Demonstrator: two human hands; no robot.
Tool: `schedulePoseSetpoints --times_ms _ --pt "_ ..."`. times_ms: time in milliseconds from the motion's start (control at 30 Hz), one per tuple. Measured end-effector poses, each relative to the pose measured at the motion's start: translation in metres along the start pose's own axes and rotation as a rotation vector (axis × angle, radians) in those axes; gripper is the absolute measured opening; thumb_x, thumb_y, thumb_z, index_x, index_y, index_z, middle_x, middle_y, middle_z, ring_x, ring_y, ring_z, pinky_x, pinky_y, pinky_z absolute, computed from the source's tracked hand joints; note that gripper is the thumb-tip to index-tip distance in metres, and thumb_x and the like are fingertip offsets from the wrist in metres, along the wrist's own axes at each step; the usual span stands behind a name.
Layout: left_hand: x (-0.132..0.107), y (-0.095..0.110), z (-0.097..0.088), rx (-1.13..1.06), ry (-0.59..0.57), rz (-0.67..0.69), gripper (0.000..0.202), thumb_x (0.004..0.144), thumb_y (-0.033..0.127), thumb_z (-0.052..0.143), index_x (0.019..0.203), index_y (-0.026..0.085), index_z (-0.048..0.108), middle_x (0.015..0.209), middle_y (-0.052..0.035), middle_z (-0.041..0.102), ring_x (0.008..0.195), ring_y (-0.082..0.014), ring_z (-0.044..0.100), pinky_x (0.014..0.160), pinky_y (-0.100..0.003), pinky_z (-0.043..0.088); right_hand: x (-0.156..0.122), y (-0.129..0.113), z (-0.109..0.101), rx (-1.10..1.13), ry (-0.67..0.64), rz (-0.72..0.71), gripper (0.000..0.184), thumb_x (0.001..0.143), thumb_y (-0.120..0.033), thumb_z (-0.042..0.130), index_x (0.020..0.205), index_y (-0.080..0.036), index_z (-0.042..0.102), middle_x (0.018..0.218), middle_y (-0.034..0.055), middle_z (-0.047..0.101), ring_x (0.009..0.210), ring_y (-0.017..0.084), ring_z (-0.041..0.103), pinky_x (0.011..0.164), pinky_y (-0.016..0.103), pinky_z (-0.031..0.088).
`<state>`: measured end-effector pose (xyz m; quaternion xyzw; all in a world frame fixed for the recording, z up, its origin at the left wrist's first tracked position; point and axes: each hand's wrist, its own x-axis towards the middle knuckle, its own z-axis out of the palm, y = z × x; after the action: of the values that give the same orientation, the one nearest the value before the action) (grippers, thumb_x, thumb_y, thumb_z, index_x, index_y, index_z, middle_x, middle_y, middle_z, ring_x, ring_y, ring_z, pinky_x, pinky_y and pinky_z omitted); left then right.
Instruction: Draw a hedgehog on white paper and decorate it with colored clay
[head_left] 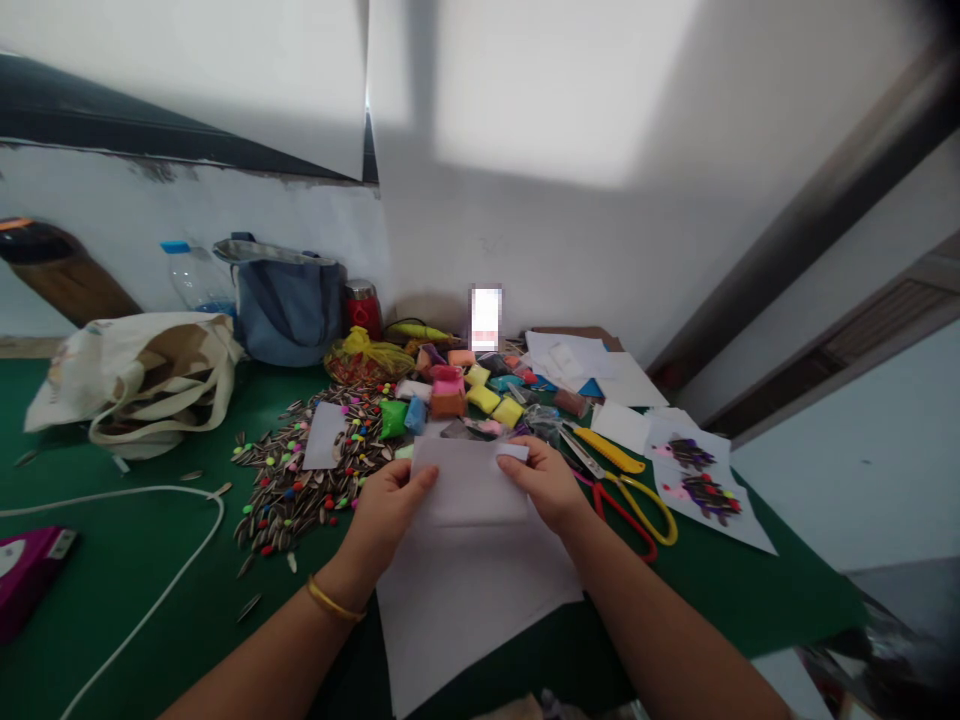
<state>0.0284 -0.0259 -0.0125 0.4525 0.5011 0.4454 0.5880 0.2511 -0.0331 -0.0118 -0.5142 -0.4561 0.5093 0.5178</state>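
Note:
My left hand and my right hand both grip a folded piece of white paper, one at each side edge, fingers pinched on it. It is held just above a larger white sheet lying on the green table. A gold bangle sits on my left wrist. Left of my left hand lies a pile of sunflower seeds dotted with small coloured beads. Right of my right hand lie yellow-handled scissors and red-handled scissors.
Several coloured clay packets lie behind the paper. A cream tote bag, a blue bag, a water bottle and a red can stand at the back left. A white cable crosses the left. Craft sheets lie at the right.

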Motion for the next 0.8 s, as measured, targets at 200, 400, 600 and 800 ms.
schedulePoseSetpoints --times_ms 200,400,600,800 --pt "0.0001 0.0016 0.0009 0.001 0.013 -0.007 0.048 0.062 0.052 0.08 0.088 0.012 0.072 0.078 -0.0054 0.069 0.064 -0.016 0.058 0.055 -0.024 0.044 -0.0001 0.001 -0.0003 0.002 -0.01 -0.002 0.038 0.064 -0.046 0.079 0.084 -0.018 0.063 0.071 -0.0012 0.06 0.062 0.013 0.049 0.059 0.025 0.036" --pt "0.0008 0.0 0.0004 -0.002 -0.003 0.004 0.046 0.065 0.051 0.079 0.089 0.012 0.072 0.081 -0.0061 0.069 0.066 -0.0167 0.059 0.057 -0.024 0.045 0.0006 0.0051 -0.0012 0.005 -0.015 0.005 0.037 0.066 -0.045 0.077 0.086 -0.017 0.063 0.071 -0.0018 0.058 0.061 0.012 0.047 0.057 0.025 0.036" --pt "0.0011 -0.0021 -0.0004 0.019 0.015 0.01 0.046 0.065 0.052 0.078 0.088 0.012 0.072 0.076 -0.004 0.067 0.061 -0.0145 0.055 0.053 -0.022 0.041 0.0007 0.0047 -0.0012 0.003 -0.022 -0.003 0.037 0.067 -0.045 0.077 0.087 -0.017 0.063 0.073 -0.0007 0.06 0.062 0.013 0.049 0.058 0.025 0.037" --pt "-0.0001 0.0015 0.0007 0.008 0.001 0.006 0.045 0.065 0.052 0.078 0.087 0.013 0.072 0.079 -0.0044 0.068 0.064 -0.0151 0.057 0.055 -0.023 0.043 0.0002 0.0044 -0.001 -0.003 -0.023 0.004 0.037 0.066 -0.046 0.077 0.086 -0.018 0.063 0.07 -0.0016 0.059 0.06 0.012 0.048 0.057 0.025 0.036"
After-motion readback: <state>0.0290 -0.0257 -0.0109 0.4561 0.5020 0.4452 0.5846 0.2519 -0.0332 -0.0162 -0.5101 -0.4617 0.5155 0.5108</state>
